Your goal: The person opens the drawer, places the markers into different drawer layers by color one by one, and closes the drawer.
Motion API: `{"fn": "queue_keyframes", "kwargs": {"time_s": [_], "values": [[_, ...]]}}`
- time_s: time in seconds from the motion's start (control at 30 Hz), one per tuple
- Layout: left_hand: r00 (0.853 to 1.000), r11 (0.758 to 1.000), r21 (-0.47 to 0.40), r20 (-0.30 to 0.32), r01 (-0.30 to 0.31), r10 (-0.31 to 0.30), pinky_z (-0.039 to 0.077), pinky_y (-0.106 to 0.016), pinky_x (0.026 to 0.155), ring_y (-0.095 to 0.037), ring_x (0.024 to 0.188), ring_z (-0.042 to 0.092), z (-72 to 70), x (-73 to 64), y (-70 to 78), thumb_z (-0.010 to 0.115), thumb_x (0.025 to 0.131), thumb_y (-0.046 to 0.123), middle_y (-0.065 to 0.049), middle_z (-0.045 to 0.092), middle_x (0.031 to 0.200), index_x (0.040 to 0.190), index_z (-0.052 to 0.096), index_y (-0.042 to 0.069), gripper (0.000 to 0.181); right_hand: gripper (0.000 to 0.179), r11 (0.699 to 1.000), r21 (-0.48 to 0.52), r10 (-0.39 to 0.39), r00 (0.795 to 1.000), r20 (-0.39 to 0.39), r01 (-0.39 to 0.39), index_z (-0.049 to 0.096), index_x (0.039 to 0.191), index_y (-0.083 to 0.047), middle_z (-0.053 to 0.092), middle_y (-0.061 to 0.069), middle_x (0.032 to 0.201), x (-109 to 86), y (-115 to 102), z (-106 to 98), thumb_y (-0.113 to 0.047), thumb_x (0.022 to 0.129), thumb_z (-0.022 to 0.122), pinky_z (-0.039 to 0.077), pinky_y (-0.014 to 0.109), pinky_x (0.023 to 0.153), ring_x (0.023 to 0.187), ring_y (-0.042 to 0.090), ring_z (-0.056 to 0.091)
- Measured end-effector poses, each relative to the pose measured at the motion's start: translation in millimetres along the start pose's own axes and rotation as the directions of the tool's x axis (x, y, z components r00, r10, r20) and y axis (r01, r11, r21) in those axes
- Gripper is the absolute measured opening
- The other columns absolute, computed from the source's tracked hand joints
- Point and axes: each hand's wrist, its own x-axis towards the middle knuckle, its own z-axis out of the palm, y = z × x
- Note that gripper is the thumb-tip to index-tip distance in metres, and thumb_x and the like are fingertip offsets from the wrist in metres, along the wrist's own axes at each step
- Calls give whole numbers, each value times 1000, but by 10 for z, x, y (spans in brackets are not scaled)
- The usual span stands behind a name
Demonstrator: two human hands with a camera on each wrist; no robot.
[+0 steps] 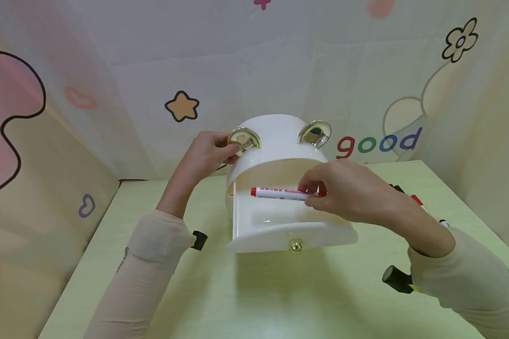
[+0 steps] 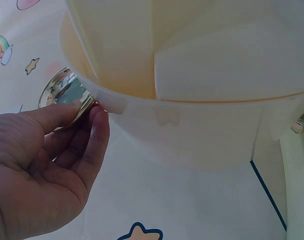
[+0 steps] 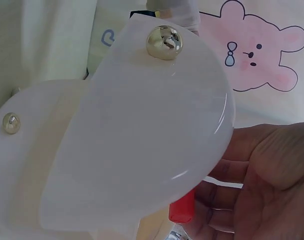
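A white rounded storage box (image 1: 277, 134) with two gold ear-shaped trims stands on the table, its upper drawer (image 1: 258, 239) pulled out, with a gold knob (image 1: 296, 246) on the front. My left hand (image 1: 204, 154) grips the left gold ear (image 2: 62, 90) between thumb and fingers. Over the open drawer, my right hand (image 1: 352, 190) pinches a white marker (image 1: 275, 193) near one end, its red tip pointing left. In the right wrist view the drawer front hides most of the marker; only a red end (image 3: 182, 209) shows beside the fingers. A lower front has another gold knob (image 3: 11, 123).
Several more markers lie on the table to the right, partly behind my right forearm, including a red-capped one (image 1: 417, 201) and a black one (image 1: 396, 188). A printed curtain (image 1: 258, 70) hangs close behind the box. The pale green table (image 1: 271, 301) extends in front.
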Motion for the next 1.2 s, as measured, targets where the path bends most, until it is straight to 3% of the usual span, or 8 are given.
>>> {"fn": "queue_keyframes", "kwargs": {"time_s": [0.2,0.47,0.87,1.03,1.2], "values": [[1000,1000,-2,4,6,-6,57,-37,91,-23,88,69,9,4,-1,62,103,10,-17,69,107,124,69,-3,26,17,1000,5,-3,1000,0,3,79,104,-12,69,-5,83,8,-9,11,-7,88,79,50,33,66,76,14,60],[1000,1000,10,4,-1,1,57,-32,87,-21,88,69,9,8,-15,62,103,11,-17,70,107,124,70,-2,25,17,998,68,14,1000,6,-14,79,106,-10,72,-3,91,13,-8,17,-11,89,82,55,33,71,82,15,64],[1000,1000,11,6,5,-5,57,-31,88,-22,89,69,-5,-5,-8,61,103,11,-18,70,110,125,69,-2,26,13,997,79,-14,1000,-9,15,79,103,-10,70,-6,87,-13,82,-3,-7,91,78,54,34,72,79,11,63],[1000,1000,4,5,9,-9,57,-32,88,-22,89,69,-4,-8,-3,62,103,11,-17,70,109,124,69,-2,26,14,997,81,12,1000,-13,-11,78,105,-10,71,-6,91,-38,141,-50,-9,91,79,54,35,73,82,12,64],[1000,1000,15,7,8,-8,57,-32,89,-22,90,70,-4,5,-5,61,103,12,-18,70,110,125,69,-3,27,16,995,86,50,998,-26,-47,78,108,-7,74,-3,96,-90,249,-139,-11,92,79,53,33,66,79,14,64]]}}
